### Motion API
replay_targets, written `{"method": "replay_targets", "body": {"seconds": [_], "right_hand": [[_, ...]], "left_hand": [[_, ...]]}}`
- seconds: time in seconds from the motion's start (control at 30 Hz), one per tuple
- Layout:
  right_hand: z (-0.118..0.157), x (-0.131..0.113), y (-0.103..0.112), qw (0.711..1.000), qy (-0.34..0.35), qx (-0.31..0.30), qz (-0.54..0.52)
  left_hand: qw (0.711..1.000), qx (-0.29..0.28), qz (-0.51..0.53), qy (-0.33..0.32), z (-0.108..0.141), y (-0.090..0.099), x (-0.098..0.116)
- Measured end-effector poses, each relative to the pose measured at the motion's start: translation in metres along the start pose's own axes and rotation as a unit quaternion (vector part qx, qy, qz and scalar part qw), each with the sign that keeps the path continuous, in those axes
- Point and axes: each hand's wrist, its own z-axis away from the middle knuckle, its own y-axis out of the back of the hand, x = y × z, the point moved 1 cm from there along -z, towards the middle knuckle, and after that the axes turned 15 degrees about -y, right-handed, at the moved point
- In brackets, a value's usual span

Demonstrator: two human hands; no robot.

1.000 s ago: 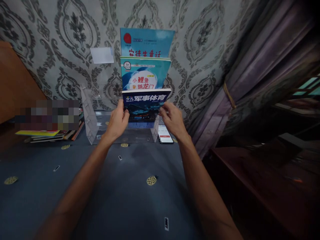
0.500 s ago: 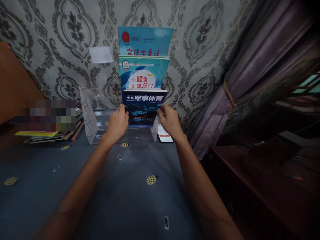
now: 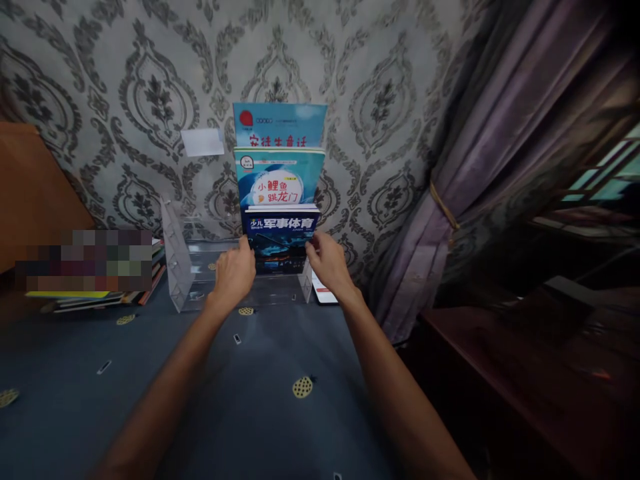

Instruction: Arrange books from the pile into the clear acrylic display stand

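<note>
Both forearms are reaching forward over the table [image 3: 240,407], converging toward the upright books. The left hand [image 3: 235,272] is pressing at the left edge of the dark blue book [image 3: 280,250], its knuckles facing up; the right hand [image 3: 327,262] is bending at the wrist, its fingers curling in at the right edge. Each grip is closing on that one book, so it is standing upright between the two, cover facing the person. Two more books are rising behind it: one teal book [image 3: 307,180] in the middle and one light blue book [image 3: 283,120] at the back. One clear rack [image 3: 176,257] is holding these three in tiers, toward its right end. One phone [image 3: 326,295] is lying just beside the rack, partly hiding behind the right forearm.
</note>
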Motion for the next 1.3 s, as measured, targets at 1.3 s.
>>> {"method": "replay_targets", "body": {"seconds": [1.3], "right_hand": [[0.001, 0.009, -0.021, 0.999, -0.032, 0.016, 0.018]], "left_hand": [[0.999, 0.034, -0.021, -0.021, -0.011, -0.017, 0.002]]}}
